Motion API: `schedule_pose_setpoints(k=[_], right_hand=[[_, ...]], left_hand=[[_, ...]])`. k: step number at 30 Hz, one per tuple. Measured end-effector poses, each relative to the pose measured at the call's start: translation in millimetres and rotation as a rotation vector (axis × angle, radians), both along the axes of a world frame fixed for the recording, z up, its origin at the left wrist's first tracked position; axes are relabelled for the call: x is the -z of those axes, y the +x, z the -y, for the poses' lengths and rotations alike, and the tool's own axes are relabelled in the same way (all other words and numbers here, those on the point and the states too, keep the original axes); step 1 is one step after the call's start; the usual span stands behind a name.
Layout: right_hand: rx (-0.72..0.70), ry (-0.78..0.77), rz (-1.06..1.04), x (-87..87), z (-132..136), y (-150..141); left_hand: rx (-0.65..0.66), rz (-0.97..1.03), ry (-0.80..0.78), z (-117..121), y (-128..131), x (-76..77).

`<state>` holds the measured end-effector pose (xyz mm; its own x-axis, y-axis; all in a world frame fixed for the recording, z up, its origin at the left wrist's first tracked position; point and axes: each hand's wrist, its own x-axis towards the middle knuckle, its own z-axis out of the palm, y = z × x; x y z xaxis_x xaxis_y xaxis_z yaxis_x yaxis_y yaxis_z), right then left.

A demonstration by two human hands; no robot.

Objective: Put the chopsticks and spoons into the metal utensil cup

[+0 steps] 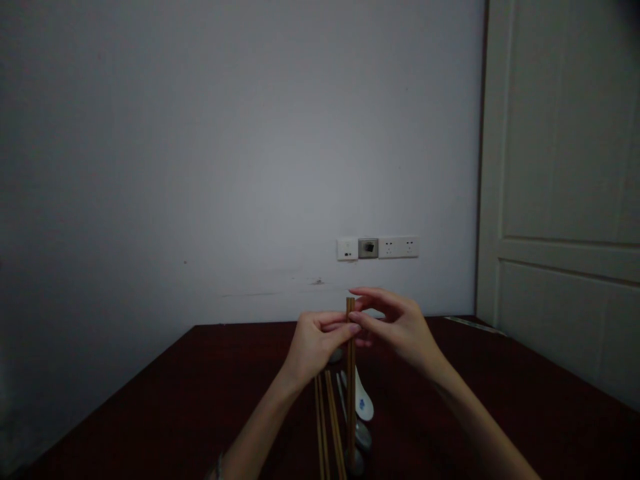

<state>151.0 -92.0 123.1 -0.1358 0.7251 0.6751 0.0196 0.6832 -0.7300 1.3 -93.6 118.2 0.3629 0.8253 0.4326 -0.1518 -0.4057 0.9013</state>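
A pair of wooden chopsticks stands upright in front of me, side by side. My left hand pinches them near the top, its thumb across their front. From the other side my right hand also grips the pair, a little higher, with thumb and fingers around the upper ends. Below the left hand, more wooden chopsticks lie on the dark red table. Just right of the held pair is a white spoon with a blue mark, and near it a metal spoon. The chopsticks partly hide both spoons.
A second metal spoon bowl shows near the bottom edge. Behind the table is a pale wall with a row of sockets. A panelled door stands at the right, and a thin strip lies by the table's far right edge.
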Motion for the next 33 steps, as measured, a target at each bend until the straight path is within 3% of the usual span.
schedule_pose_setpoints(k=[22,29,33], right_hand=[[0.09,0.088,0.141,-4.3,5,3],[-0.101,-0.172,0.163,-1.3,-13,24],[-0.338,-0.382,0.265,12.3,-29,26]], left_hand=[[0.0,-0.068,-0.003,-3,-2,3.9],[-0.05,-0.025,-0.053,-19,-4,6.2],[-0.111,0.005,-0.046,-30,-5,11.0]])
